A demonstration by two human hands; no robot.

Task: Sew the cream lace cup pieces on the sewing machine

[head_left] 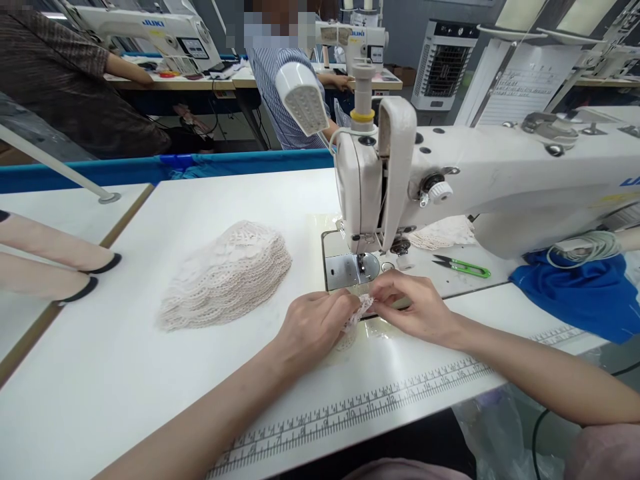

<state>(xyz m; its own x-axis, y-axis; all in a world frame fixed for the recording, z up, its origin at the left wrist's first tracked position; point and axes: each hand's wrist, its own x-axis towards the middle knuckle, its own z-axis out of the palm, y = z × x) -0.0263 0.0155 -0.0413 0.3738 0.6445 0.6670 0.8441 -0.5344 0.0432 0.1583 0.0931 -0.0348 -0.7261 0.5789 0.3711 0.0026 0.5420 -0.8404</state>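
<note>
lots of bare table (150, 373) at 7 o'clock. left hand (313, 327) & right hand (413, 303) both pinch lace (361, 308) between them; needle plate (350, 267) at 12.

lace piece (361, 308): largely covered by left grip (313, 327) and right grip (415, 303)
sewing machine (500, 180): cut off beyond right grip

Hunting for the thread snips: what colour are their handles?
Bright green snips, clearest in the head view.

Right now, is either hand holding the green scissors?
No, the scissors lie on the table beside the machine, apart from the left hand and right hand, which pinch a lace piece.
</note>
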